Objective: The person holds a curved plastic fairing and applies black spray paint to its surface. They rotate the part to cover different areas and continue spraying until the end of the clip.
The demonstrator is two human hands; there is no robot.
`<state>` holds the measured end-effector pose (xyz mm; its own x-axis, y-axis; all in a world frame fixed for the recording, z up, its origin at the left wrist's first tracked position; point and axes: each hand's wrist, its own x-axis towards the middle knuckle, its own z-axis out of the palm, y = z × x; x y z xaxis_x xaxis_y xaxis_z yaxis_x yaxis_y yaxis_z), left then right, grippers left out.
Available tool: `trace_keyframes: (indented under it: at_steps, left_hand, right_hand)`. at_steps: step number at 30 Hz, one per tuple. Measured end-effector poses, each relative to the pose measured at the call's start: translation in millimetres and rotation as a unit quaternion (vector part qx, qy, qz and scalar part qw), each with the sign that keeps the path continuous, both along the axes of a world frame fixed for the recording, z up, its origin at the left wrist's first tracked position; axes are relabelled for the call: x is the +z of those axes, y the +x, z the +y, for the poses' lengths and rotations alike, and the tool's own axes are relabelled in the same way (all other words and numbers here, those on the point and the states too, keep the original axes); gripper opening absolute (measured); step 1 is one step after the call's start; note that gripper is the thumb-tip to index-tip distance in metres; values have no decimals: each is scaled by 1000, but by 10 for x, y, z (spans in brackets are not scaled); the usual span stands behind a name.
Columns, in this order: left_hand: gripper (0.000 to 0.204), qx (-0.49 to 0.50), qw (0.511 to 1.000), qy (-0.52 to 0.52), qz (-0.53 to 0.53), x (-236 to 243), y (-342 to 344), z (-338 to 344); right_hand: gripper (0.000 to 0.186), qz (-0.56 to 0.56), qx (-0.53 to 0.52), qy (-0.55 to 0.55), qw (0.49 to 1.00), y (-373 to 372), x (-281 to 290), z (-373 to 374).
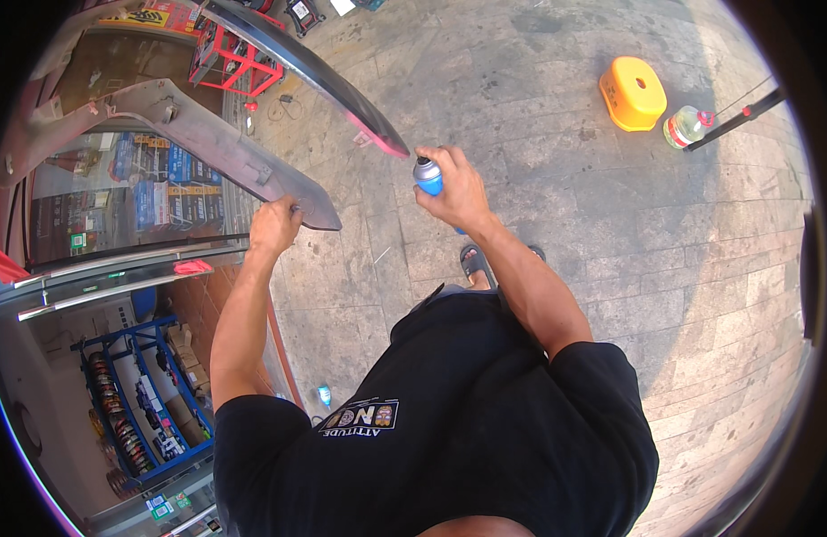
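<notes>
My left hand (275, 224) is closed on the lower edge of a long, bent grey panel (225, 148), close to its pointed end. The panel looks like a vehicle trim piece, with clips or brackets along its face. In my right hand (458, 190) is a spray can (428, 177) with a silver shoulder, a blue body and a dark top. Just beyond the can's top, the tip of a dark, curved glossy panel (315, 76) ends, with a pink patch near it. Whether the two panels are one piece, I cannot tell.
A red metal rack (239, 63) stands at the far left, beside glass panes (127, 188) showing stacked boxes. At near left is a blue shelf frame (145, 394) with coil springs. A yellow stool (633, 94) and a plastic bottle (686, 127) stand on the paved floor (565, 179) at far right.
</notes>
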<state>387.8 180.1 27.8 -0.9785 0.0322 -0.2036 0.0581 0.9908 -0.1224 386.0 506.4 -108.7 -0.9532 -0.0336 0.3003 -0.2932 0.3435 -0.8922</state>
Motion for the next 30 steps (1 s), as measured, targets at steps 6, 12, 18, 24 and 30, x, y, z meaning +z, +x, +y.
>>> trace_keyframes:
  at_steps: [6, 12, 18, 24, 30]
  left_hand:
    - [26, 3, 1000, -4, -3, -4, -4, -4]
    - [25, -3, 1000, -1, -1, -6, -4, 5]
    - [24, -8, 1000, 5, 1, -4, -1, -17]
    - [25, -4, 1000, 5, 3, -16, -5, -34]
    - [25, -3, 1000, 4, 1, -2, 4, -16]
  right_hand:
    - [63, 6, -13, 6, 1000, -10, -27, 3]
    - [63, 11, -15, 7, 1000, -9, -30, 1]
    - [63, 14, -15, 4, 1000, -14, -10, -6]
    - [63, 10, -16, 12, 1000, -24, -4, -16]
    - [63, 10, -10, 6, 1000, -38, -36, -31]
